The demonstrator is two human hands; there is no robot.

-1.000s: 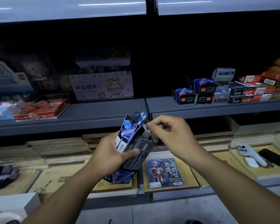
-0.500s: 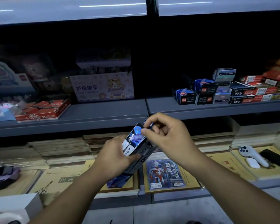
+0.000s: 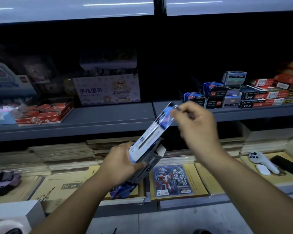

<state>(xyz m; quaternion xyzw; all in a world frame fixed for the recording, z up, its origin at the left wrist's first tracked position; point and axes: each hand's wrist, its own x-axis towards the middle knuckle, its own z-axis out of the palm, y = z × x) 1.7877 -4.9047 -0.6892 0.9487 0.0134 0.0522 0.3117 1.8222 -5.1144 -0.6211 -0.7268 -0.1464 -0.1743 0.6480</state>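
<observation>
Fingers (image 3: 139, 165) of the left hand (image 3: 120, 164) wrap round a dark box (image 3: 147, 166), thumb across its printed side, holding it tilted with the open mouth up and to the right. A flat pack (image 3: 150, 134) stands about half out of that mouth, its lower part inside the box, a white flap (image 3: 161, 150) folded back beside it. The right hand (image 3: 198, 127), blurred, pinches the pack's top end between thumb and forefinger, the other fingers curled in; what the pack holds is too smeared to read. Low and left of the left fingers sits the corner of a white carton (image 3: 12, 215). Under both hands lie brown notebooks (image 3: 63, 186) in flat stacks, and down and right of the left thumb a picture packet (image 3: 173, 180) rests on one of them. Well right of the right fingers a white controller (image 3: 265, 162) and a small white case (image 3: 262, 169) lie side by side on another notebook. Beyond the fingertips runs a grey shelf (image 3: 108, 119). Far left of them on it, a red tray (image 3: 57, 118) holds rows of small red boxes (image 3: 41, 108); up and left of the pinching fingers stands a bandage carton (image 3: 107, 90), its contents lost in the dark. Past the right fingers, blue and black boxes (image 3: 215, 97) are stacked, touching.
</observation>
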